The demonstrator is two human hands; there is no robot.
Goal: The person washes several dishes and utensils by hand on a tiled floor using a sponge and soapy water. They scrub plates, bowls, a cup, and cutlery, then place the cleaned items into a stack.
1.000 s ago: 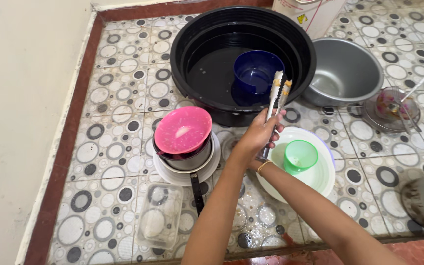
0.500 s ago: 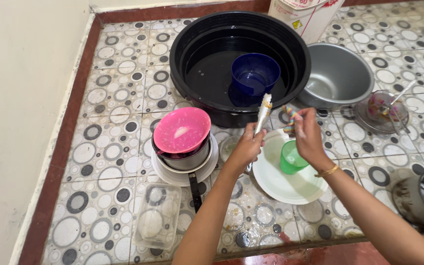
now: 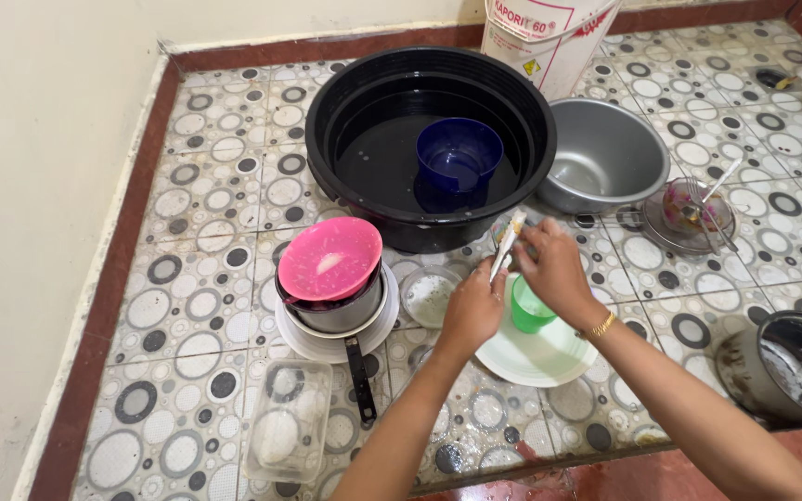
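My left hand point(image 3: 472, 311) grips the handle end of metal tongs point(image 3: 505, 245), which point up and away over the tiled floor. My right hand point(image 3: 552, 267) is closed around the tongs' upper end, with a bit of coloured scrubber showing at its fingers. Just below my hands a green cup point(image 3: 528, 312) stands on a white plate point(image 3: 540, 358). Beyond them sits a big black basin point(image 3: 345, 83) of water with a dark blue cup point(image 3: 458, 154) in it.
A pink plate point(image 3: 329, 258) tops a stack of pot, pan and plates at left. Also here: a small glass dish point(image 3: 429, 296), a clear plastic box point(image 3: 285, 419), a grey metal pot point(image 3: 605, 155), a glass bowl with spoons point(image 3: 689, 209), a dark pot point(image 3: 791, 366), a white bag point(image 3: 549, 37).
My right hand has moved onto the top of the tongs and closed over it. Both hands and the tongs have lowered toward the green cup; the view shifted slightly.
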